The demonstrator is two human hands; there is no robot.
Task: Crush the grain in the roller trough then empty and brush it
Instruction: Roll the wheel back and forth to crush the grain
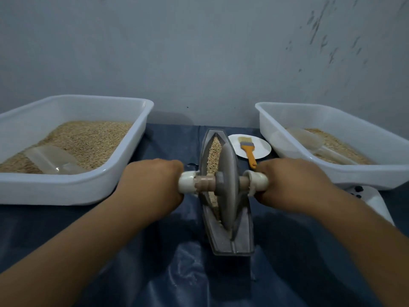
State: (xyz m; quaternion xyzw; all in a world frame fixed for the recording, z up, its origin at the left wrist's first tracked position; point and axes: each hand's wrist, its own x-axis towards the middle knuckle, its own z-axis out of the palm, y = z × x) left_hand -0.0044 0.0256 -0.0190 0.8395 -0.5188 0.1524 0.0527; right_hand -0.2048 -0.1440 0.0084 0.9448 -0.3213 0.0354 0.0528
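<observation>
1. Both forearms reached in; left hand (155, 185) and right hand (290, 185) curled around white axle grips.
2. Grey disc roller (229, 187) stood on edge in boat-shaped metal trough (232, 240), mid-table on blue plastic sheet (188, 273).
3. Coarse tan grain (214, 156) filled trough's far half.
4. Trough's long axis ran near-to-far.
5. White tubs (73, 191) flanked it; orange brush (249, 151) on plate (263, 149).

Left grip (152, 185) and right grip (292, 185) with curled fingers, knuckles up, forearms stretched forward, converging.
</observation>
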